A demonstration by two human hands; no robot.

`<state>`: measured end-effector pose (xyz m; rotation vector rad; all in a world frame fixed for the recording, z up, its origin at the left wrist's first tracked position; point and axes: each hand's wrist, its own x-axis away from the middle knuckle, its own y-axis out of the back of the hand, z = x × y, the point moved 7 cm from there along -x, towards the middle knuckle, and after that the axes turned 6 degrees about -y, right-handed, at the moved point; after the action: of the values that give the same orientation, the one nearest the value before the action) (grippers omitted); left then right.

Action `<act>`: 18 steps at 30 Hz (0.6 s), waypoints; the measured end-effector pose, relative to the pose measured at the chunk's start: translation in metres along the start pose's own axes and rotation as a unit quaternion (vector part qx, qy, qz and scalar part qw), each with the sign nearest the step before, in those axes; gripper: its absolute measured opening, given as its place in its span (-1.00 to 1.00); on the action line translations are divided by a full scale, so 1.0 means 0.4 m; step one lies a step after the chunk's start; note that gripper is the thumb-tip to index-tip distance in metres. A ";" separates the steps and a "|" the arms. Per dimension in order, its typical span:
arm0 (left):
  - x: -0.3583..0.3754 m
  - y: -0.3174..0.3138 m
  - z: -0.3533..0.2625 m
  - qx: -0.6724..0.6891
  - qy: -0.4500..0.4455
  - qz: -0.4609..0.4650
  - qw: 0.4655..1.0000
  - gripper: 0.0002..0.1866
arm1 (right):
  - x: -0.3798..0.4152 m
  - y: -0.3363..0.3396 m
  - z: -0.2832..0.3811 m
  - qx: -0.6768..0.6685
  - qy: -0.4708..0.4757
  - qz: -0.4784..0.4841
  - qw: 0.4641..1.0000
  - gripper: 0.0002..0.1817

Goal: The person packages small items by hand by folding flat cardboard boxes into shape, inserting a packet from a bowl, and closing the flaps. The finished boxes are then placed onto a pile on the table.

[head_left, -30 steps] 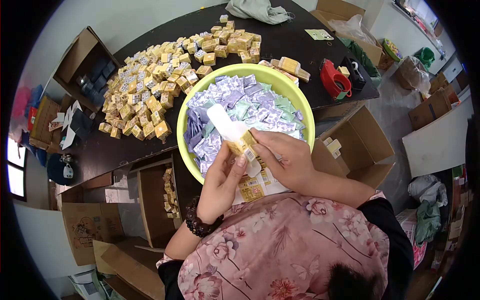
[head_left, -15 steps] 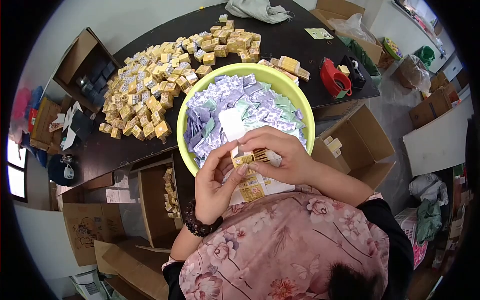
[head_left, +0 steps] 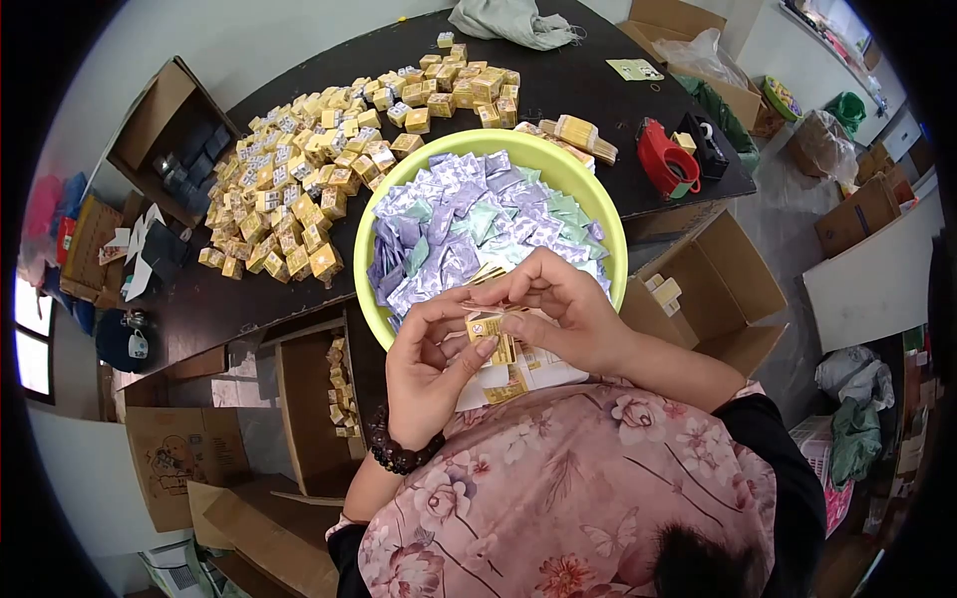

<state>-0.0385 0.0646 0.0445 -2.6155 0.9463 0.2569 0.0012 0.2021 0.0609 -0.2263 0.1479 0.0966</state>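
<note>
In front of my chest, a small yellow printed box (head_left: 488, 327) is held between both hands. My left hand (head_left: 421, 361) is closed round its left side, with the thumb on the front face. My right hand (head_left: 570, 321) is closed at the top and right edge of the box, fingers bent over it. Yellow strips (head_left: 486, 272) stick up behind the fingertips; what they belong to is partly hidden. Below the box, flat white and yellow cartons (head_left: 538, 372) rest against my apron. Behind my hands stands a yellow-green basin (head_left: 363, 261) full of purple and green sachets (head_left: 449, 204).
Many small yellow boxes (head_left: 299, 179) are heaped on the dark table (head_left: 249, 324). A red tape dispenser (head_left: 663, 159) stands at the right edge, near a bundle of yellow flat pieces (head_left: 583, 135). Open cardboard boxes flank me, one right (head_left: 733, 289), one left (head_left: 299, 389).
The white flap that stood up over the basin is no longer upright. My right fingers have risen over the top of the box, and the yellow strips have shifted behind them.
</note>
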 end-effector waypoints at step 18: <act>-0.004 0.000 -0.014 -0.034 0.002 -0.006 0.999 -0.50 | -0.001 0.000 0.014 0.165 0.091 0.004 0.982 -0.72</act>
<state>-0.0394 0.0632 0.0498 -2.6836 0.9398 0.2851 0.0018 0.2034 0.0665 0.0982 0.3439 0.0569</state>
